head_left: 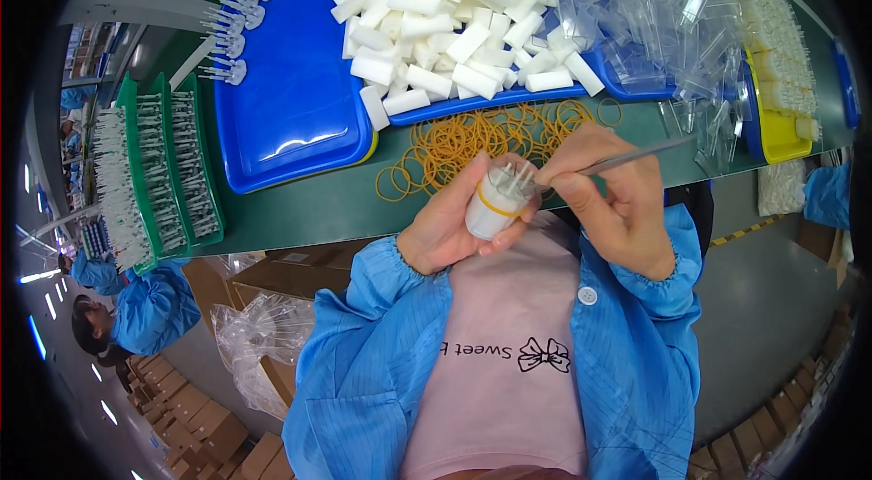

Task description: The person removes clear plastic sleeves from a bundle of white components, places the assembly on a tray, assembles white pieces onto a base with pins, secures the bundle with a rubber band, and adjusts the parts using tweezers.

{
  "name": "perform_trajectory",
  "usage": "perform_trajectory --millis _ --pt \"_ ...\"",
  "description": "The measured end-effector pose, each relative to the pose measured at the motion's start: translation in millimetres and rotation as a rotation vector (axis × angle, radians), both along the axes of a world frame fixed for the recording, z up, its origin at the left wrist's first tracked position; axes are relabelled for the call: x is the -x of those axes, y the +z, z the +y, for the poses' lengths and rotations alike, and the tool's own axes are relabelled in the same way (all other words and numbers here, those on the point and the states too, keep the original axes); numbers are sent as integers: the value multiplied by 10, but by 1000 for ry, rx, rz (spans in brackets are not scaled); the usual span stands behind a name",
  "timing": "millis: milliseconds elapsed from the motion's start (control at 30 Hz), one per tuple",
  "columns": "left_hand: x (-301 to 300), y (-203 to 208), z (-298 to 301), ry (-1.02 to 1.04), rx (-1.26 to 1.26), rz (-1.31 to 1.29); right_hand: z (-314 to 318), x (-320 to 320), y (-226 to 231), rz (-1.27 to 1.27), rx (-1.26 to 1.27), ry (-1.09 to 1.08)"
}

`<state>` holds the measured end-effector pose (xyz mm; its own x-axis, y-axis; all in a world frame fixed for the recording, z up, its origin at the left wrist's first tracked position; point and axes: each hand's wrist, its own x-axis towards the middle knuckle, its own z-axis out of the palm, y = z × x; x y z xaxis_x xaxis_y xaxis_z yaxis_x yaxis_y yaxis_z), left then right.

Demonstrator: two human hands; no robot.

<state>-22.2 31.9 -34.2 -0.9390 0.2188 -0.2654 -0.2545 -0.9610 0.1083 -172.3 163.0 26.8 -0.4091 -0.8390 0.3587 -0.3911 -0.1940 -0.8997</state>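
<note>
My left hand point(440, 227) is wrapped round a small white cylinder point(485, 223), holding it tilted above the near edge of the table. A yellow rubber band point(497, 207) circles its upper part, and thin pale prongs point(516, 178) stand up at its top inside a clear part. My right hand point(627, 203) pinches a slim metal tool, apparently tweezers point(640, 154). Its tip reaches the cylinder's top edge beside the prongs; my fingers partly hide the contact. Just beyond both hands lies a loose heap of yellow rubber bands point(454, 146).
White foam-like blocks point(472, 46) heap over a blue tray; another blue tray point(291, 121) is at left. Clear plastic pieces point(654, 21) pile at right, beside a yellow tray point(787, 149). Green racks of pronged parts point(150, 176) stand far left. Co-workers point(150, 312) are beyond the table.
</note>
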Motion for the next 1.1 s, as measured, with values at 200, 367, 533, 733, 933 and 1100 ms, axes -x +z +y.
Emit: perform_trajectory --millis 200,367,533,733,933,1100 --pt "90 26 65 -27 149 -162 17 -56 -17 -337 -10 -2" --pt "94 76 78 -44 333 -167 74 28 -25 -384 42 12" --pt "69 80 76 -20 437 -120 12 36 -47 -422 -48 66" --pt "89 136 76 0 556 -162 -13 23 -78 -492 -79 33" --pt "109 162 80 4 604 -203 -25 50 -96 -521 -125 77" --pt "88 112 82 3 528 -205 -30 -18 -125 -475 -126 29"
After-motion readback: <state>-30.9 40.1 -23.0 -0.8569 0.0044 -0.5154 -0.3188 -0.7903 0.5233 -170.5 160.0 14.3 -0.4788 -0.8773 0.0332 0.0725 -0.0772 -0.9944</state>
